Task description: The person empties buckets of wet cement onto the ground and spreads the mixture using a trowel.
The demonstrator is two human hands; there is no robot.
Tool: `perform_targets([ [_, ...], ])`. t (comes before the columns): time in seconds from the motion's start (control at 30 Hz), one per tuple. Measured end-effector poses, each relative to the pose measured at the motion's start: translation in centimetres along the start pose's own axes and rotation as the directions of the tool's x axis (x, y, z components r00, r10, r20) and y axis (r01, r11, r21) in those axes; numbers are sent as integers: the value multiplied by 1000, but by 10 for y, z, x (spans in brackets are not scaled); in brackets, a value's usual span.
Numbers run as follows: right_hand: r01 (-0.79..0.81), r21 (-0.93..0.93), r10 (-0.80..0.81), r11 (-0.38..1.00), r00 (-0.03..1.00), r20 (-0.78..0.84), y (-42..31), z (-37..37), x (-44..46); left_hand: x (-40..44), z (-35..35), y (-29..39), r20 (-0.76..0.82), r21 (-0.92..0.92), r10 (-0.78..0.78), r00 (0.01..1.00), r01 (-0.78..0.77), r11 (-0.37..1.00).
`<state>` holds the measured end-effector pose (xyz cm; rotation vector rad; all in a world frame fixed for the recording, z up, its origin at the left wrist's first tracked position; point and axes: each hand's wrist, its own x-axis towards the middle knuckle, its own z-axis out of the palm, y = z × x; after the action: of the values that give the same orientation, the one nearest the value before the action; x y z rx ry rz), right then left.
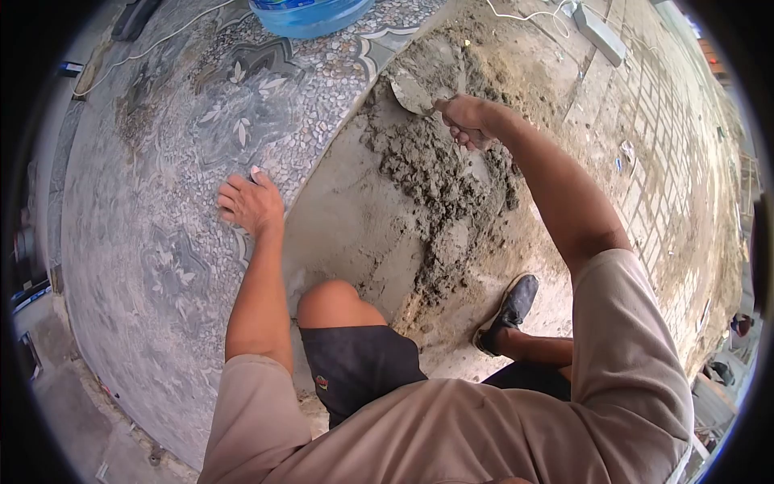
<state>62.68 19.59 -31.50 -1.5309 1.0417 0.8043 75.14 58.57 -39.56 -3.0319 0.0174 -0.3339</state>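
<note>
My right hand is closed round the handle of a trowel. Its grey, mortar-smeared blade points left, close to the tile edge, over wet mortar. Lumpy grey mortar lies in a heap beneath and in front of this hand, thinning toward my knees. My left hand rests on the patterned floor tiles, fingers spread and holding nothing. These tiles carry a pebble and leaf design, and their straight edge borders a smoother strip of grey mortar.
A blue clear-plastic container stands on the tiles at the top. Beyond the mortar lies a grey rectangular bar, near a white cable. Brick-patterned paving stretches along the right. My dark shoe is planted beside the mortar heap.
</note>
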Motion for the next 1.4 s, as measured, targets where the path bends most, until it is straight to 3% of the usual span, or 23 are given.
perform_targets([
  [0.17, 18, -39, -19, 999, 1000, -24, 11, 30, -8, -1, 2, 1, -16, -15, 5, 1000, -6, 1000],
  [0.23, 60, -182, -68, 981, 997, -38, 16, 40, -23, -4, -1, 1, -26, -6, 12, 1000, -12, 1000],
  [0.3, 58, -141, -62, 988, 998, -29, 20, 50, -28, -3, -4, 4, -11, 0, 7, 1000, -7, 1000],
  [0.37, 185, -466, -157, 865, 983, 99, 27, 61, -46, -4, -6, 5, 4, 2, 0, 1000, 0, 1000],
  [0.47, 187, -741, -311, 646, 950, -32, 53, 91, -58, -3, 1, -2, -14, -25, 14, 1000, -14, 1000],
  [0.5, 183, -823, -471, 537, 875, -113, 63, 95, -53, -2, 4, -3, -48, -22, 19, 999, -20, 1000],
  [0.63, 81, -788, -539, 610, 771, -339, 48, 56, -22, -3, 3, -3, -12, -22, 12, 1000, -13, 1000],
  [0.67, 65, -748, -581, 661, 676, -454, 44, 44, -5, -5, 4, -2, -11, -13, 15, 1000, -15, 1000],
  [0.7, 141, -597, -406, 789, 851, -335, 37, 23, 20, -3, 6, -3, -16, 14, 3, 1000, -3, 1000],
  [0.73, 104, -421, -200, 901, 961, -190, 30, 2, 44, 0, 7, -2, -18, 36, 2, 1000, -2, 999],
  [0.77, 62, -30, -66, 998, 985, -160, 19, 6, 19, 3, 5, 1, -16, 41, 3, 1000, -3, 999],
  [0.83, 81, -18, -82, 997, 996, -43, 18, 39, -3, -3, -1, 1, 19, 52, -5, 1000, 4, 999],
  [0.9, 97, -199, -106, 975, 994, -35, 22, 61, -13, -7, 1, -1, 28, 56, -1, 1000, 0, 998],
  [0.93, 103, -197, -113, 975, 993, -38, 25, 68, -23, -2, -1, 0, 13, 40, 5, 1000, -5, 999],
  [1.03, 152, -615, -215, 774, 976, -28, 49, 86, -54, -4, -5, 1, -9, 10, 8, 1000, -8, 1000],
  [1.07, 147, -612, -215, 777, 976, -39, 60, 85, -53, -4, -2, 0, -12, 1, 14, 1000, -14, 1000],
  [1.13, 61, -763, -455, 644, 832, -317, 92, 76, -41, -2, 7, -4, -51, 2, 25, 998, -25, 1000],
  [1.17, 12, -695, -424, 719, 800, -425, 99, 60, -32, -2, 6, -4, -51, -1, 23, 998, -23, 1000],
  [1.23, 8, -727, -541, 687, 672, -505, 121, 31, 11, -4, 1, -2, -26, 17, 24, 999, -24, 1000],
  [1.27, 5, -722, -536, 692, 674, -508, 113, 26, 8, 0, 2, 1, -24, 18, 31, 999, -31, 999],
  [1.3, 100, -314, -216, 944, 908, -360, 98, 26, -3, 1, 4, 1, -27, 8, 34, 999, -34, 999],
  [1.33, -20, 162, 21, 987, 1000, -9, 91, 36, -9, -3, 5, -5, -25, 7, 35, 999, -34, 999],
  [1.4, 41, 157, -38, 987, 999, -25, 97, 77, -26, -2, 5, -4, -21, 25, 32, 999, -32, 999],
])
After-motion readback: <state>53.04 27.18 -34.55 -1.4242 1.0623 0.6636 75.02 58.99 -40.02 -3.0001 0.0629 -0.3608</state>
